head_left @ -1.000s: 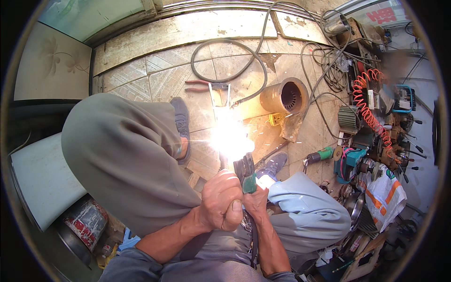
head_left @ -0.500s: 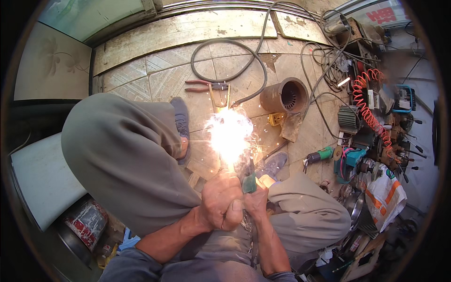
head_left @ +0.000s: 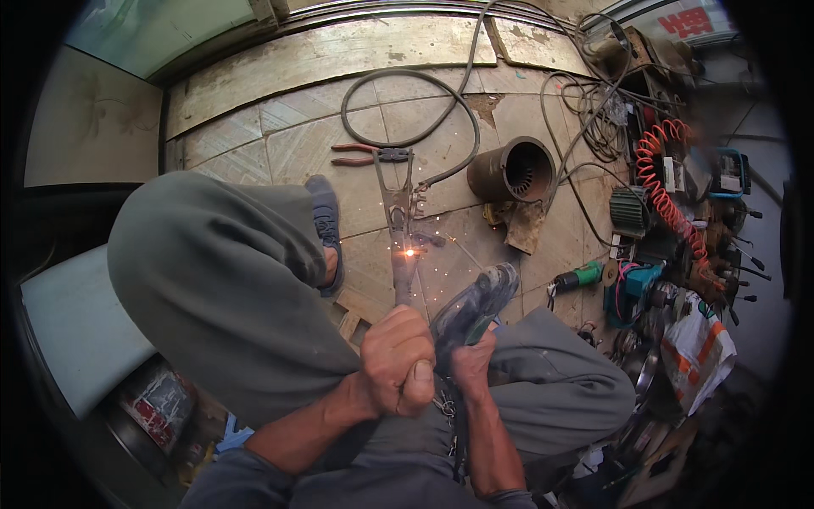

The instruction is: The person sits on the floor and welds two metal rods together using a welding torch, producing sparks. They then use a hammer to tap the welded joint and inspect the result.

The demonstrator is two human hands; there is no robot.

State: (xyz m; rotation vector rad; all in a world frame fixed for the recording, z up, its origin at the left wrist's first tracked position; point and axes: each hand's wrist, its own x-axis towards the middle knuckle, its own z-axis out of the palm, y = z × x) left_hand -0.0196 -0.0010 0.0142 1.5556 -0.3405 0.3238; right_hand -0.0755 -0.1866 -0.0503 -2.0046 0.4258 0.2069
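My left hand is closed in a fist round the near end of a forked metal bar. Two prongs point away from me, and one small orange spot glows midway along the bar. Pliers with red handles lie at the prongs' tips. To the right, my right hand grips a dark, scuffed tool with a green part. Its kind is unclear; its far end overlaps my right shoe. A black cable runs up to the bar's right prong.
A rusty hollow cylinder lies beyond my right foot. On the right are a green grinder, a teal power tool, a coiled orange hose and a white-orange sack. Planks line the far edge.
The blinding white glare and shower of sparks have shrunk to a small glowing spot with scattered sparks. The dark tool in my right hand has swung right, away from the bar. My left hand stays put.
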